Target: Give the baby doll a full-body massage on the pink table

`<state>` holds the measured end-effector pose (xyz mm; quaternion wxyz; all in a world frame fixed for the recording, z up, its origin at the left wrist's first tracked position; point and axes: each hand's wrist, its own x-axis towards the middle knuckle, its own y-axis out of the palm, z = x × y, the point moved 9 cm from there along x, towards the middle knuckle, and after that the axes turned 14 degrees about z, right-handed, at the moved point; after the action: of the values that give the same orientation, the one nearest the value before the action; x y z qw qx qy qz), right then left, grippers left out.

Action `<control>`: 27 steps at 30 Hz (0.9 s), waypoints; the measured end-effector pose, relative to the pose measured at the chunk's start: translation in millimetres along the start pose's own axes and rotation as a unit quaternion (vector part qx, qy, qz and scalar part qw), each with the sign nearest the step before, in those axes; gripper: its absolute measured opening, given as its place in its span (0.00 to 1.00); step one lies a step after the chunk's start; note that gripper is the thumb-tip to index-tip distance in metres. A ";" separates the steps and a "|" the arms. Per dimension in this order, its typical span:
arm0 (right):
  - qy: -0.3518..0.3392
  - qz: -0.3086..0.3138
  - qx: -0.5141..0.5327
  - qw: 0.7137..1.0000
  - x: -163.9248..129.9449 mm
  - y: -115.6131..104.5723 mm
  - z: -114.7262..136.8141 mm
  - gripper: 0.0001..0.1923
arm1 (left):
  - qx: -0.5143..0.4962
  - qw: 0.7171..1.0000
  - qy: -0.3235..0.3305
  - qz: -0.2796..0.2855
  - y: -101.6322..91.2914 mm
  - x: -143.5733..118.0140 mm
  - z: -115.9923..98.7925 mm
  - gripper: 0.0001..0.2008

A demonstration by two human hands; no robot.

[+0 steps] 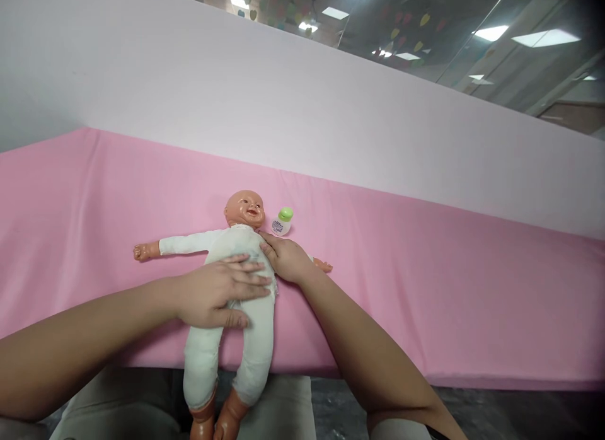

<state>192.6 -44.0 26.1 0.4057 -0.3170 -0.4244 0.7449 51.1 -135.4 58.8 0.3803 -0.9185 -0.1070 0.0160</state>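
On its back lies a baby doll [258,317] with a white cloth body and a hard head, hands and feet. Its legs hang over the front edge. My left hand [220,292] rests flat across the doll's belly, fingers stretched out and a little apart. Up at the doll's chest and shoulder, on the right side, my right hand [286,257] lies against the cloth. Its fingers are extended, and its wrist covers most of the doll's arm on that side. Close to the doll's head is a small clear bottle [282,223] with a green cap.
A pink sheet [378,282] covers the surface under the doll. Behind it rises a plain white wall [293,106], with glass [359,24] above reflecting ceiling lights. The surface's front edge runs just before my lap [127,402].
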 end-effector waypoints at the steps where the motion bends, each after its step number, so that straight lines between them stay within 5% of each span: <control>1: -0.002 0.000 0.002 1.000 -0.8 -0.4 1.0 0.29 | 0.003 1.000 -0.014 -0.025 -7.2 -1.5 9.7 0.27; 5: -0.012 -0.004 0.011 1.000 -3.6 -1.9 4.6 0.28 | 0.132 0.979 -0.118 -0.098 -35.5 -13.3 46.7 0.32; 9: -0.051 -0.038 0.018 0.998 -7.3 -5.2 15.5 0.27 | 0.273 0.920 -0.258 -0.115 -55.6 -26.2 71.8 0.33; 14: -0.264 -0.057 -0.008 0.963 -33.9 1.9 75.7 0.25 | 0.255 0.909 -0.293 -0.154 -64.7 -34.1 89.4 0.30; 19: -0.444 0.024 -0.012 0.896 -73.7 31.8 132.3 0.18 | 0.207 0.911 -0.291 -0.207 -70.8 -40.5 96.9 0.27; 22: -0.429 0.080 -0.044 0.899 -73.4 46.9 137.1 0.21 | 0.140 0.918 -0.287 -0.234 -74.7 -44.8 99.2 0.25; 27: -0.269 0.095 -0.090 0.954 -36.9 37.3 98.5 0.38 | 0.098 0.927 -0.277 -0.235 -74.1 -44.9 101.0 0.25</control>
<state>116.9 -124.8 40.9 0.1744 -0.1789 -0.5507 0.7964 -17.5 -23.6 36.8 0.4169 -0.7842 -0.4185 0.1901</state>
